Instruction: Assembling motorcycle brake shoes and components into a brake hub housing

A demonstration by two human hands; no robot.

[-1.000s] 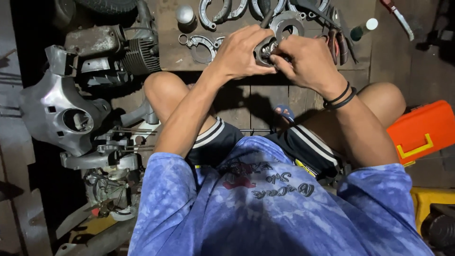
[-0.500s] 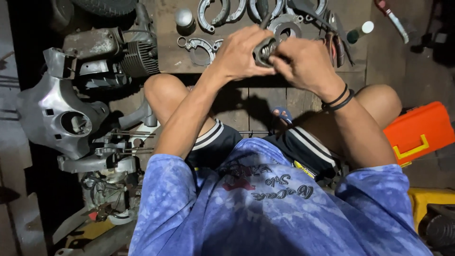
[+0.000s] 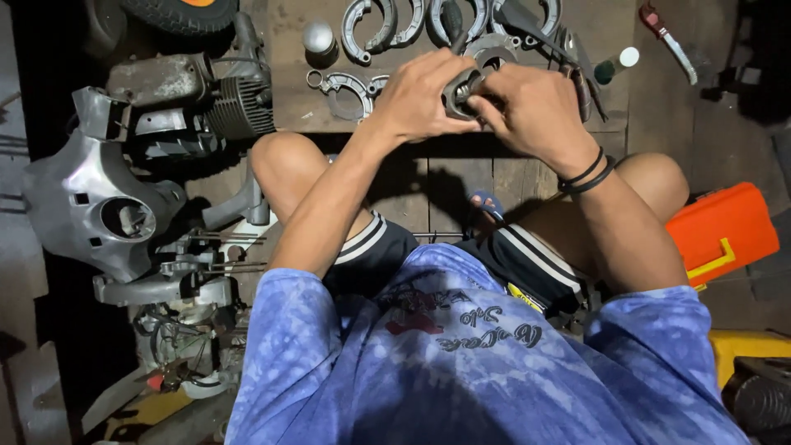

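While both hands hold the round metal part (image 3: 463,89), left hand (image 3: 420,103) gripping it, right hand (image 3: 535,111) seems fitting it; a careful twist probably comes next.

Four curved brake shoes (image 3: 368,29), one orange toolbox (image 3: 723,233), one tyre (image 3: 177,12).

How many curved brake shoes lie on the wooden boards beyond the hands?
5 visible: two nested at top centre, one lower left by the left hand, and two at top right. The hands may hide others.
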